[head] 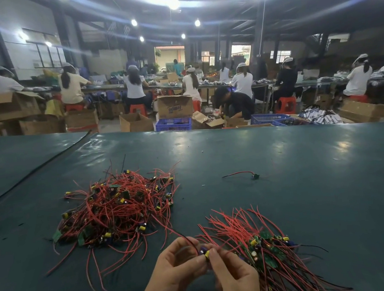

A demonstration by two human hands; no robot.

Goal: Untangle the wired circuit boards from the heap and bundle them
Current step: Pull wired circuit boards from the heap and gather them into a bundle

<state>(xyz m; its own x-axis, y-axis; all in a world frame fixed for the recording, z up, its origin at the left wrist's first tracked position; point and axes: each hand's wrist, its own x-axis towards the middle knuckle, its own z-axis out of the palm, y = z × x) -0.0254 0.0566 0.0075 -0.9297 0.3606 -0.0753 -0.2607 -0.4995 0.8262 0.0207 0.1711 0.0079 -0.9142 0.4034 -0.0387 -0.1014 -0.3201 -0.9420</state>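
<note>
Dark green table cover [283, 158], glossy. A black line [33, 170] runs diagonally across its left part; seam or cable, can't tell. Behind it, workers [135, 87] sit on red stools [285, 104] at long benches, backs to camera. One person [231, 103] crouches among cardboard boxes [174, 105] and blue crates [173, 124]. Round ceiling lamps [173, 2] lit, bright doorway [170, 55] at far end.

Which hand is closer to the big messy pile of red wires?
Left. The left hand is just below and right of the heap; the right hand is farther right, beside the sorted bundle.
</note>
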